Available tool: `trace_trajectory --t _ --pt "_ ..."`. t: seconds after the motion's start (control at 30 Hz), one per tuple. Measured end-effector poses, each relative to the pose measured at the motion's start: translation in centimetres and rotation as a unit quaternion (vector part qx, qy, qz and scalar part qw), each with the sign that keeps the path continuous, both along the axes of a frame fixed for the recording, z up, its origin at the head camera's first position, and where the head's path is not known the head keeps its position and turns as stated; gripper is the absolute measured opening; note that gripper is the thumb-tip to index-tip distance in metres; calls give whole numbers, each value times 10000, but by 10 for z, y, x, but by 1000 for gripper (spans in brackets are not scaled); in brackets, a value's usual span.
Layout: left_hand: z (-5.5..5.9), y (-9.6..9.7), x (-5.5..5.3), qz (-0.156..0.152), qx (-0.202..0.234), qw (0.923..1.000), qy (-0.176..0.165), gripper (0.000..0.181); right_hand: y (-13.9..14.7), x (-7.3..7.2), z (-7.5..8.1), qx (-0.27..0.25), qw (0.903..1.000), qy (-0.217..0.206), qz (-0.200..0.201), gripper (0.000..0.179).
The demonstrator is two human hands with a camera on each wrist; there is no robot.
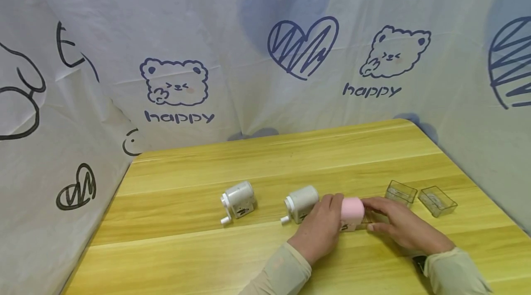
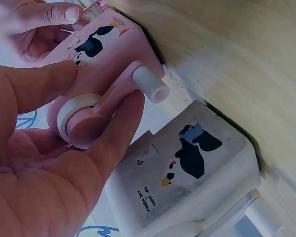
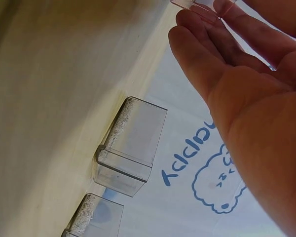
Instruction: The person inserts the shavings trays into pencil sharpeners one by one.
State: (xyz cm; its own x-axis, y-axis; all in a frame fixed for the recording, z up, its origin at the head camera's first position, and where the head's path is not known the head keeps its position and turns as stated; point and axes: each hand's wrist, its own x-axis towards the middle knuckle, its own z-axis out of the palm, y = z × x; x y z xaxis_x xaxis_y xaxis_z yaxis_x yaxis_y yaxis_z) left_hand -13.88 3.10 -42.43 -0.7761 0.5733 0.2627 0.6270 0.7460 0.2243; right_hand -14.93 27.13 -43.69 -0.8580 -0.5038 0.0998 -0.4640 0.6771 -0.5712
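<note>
A pink crank pencil sharpener point(image 1: 352, 209) with a panda print stands on the table. My left hand point(image 1: 318, 227) grips it from the crank side, with the thumb on its printed face and a finger by the crank point(image 2: 113, 96). At the sharpener's other end, my right hand point(image 1: 400, 225) pinches a clear shavings drawer point(image 3: 200, 7) between thumb and fingers. The drawer sticks out of the body; how far is partly hidden by the fingers. Close beside my left hand is a white crank sharpener point(image 1: 303, 197), also panda-printed.
Another white sharpener point(image 1: 241, 198) stands further left. Two clear drawers lie at the right: one drawer point(image 1: 400, 191) behind my right hand, and another drawer point(image 1: 437, 200) beside it, with shavings inside. A printed cloth point(image 1: 249, 115) hangs behind the wooden table point(image 1: 186, 258).
</note>
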Motion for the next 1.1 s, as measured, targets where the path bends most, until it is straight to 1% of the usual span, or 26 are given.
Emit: trace_trajectory --t 0.23,0.5,0.77,1.0,1.1 --pt "0 0 0 -3 -19 10000 1 47 1 0 -1 55 9997 240 9 52" --pt "-1 0 -1 -10 -11 10000 -9 46 1 0 -1 44 9999 162 33 53" --pt "0 1 -1 19 -27 9999 -107 47 0 -1 -1 45 9998 196 8 53" --pt "2 1 0 48 -43 9999 -127 48 0 -1 -2 62 9997 255 -3 53" --pt "1 1 0 50 -36 9999 -124 47 0 -1 -2 48 9998 213 6 53"
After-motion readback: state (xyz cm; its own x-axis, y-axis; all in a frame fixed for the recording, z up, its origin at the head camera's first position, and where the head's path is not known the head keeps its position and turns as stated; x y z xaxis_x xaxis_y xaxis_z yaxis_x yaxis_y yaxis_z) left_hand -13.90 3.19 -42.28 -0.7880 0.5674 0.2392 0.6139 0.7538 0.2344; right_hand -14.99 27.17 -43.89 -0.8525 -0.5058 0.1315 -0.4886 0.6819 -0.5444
